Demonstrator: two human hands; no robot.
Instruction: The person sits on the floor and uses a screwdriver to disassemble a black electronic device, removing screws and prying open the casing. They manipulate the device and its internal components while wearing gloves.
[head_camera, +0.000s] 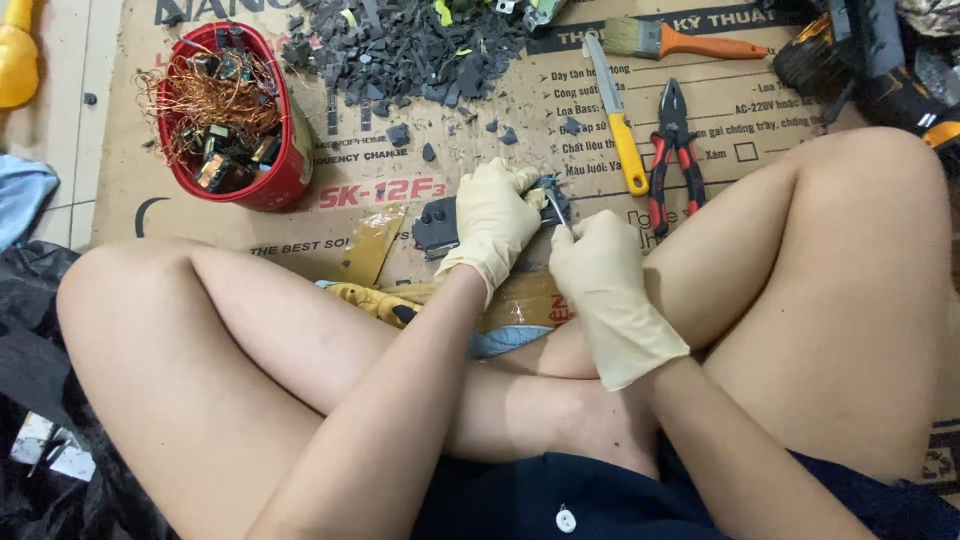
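Note:
I sit cross-legged on flattened cardboard (400, 190) with both hands in cream rubber gloves. My left hand (495, 215) presses down on a small dark grey plastic part (436, 225) that lies on the cardboard. My right hand (598, 265) grips a thin metal tool (555, 205) whose tip points into that part near my left fingers. The two hands almost touch. Most of the part is hidden under my left hand.
A red basket (275, 180) of copper wire and small components stands at the left. A heap of dark plastic fragments (410, 45) lies at the top. A yellow-handled knife (620, 125), red-and-black pliers (675, 150) and an orange-handled brush (680, 42) lie to the right. My knees flank the hands.

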